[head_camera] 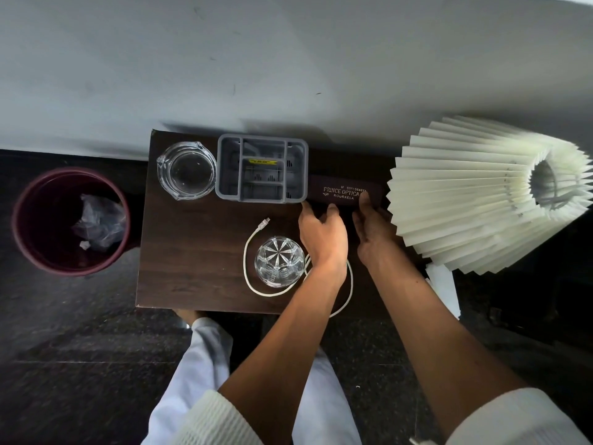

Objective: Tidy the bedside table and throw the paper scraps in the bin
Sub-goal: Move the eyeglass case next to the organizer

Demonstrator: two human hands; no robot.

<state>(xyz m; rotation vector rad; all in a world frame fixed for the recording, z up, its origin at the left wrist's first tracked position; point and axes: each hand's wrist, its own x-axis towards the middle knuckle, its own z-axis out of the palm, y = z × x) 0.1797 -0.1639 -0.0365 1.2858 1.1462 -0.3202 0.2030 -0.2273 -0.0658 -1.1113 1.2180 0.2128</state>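
Note:
A dark brown spectacle case (pixel 343 191) with gold lettering lies at the back of the wooden bedside table (pixel 192 252), right of a grey compartment organizer (pixel 261 168). My left hand (pixel 322 234) grips the case's near left end. At its right end my right hand (pixel 372 224) holds it, thumb on the lid. A maroon bin (pixel 69 221) stands on the floor left of the table, with a crumpled plastic bag and a small white paper scrap (pixel 84 245) inside.
A glass ashtray (pixel 186 170) sits at the table's back left. A cut-glass tumbler (pixel 279 261) stands near the front, ringed by a white cable (pixel 253 252). A pleated cream lampshade (pixel 487 191) crowds the right side. A white wall lies behind.

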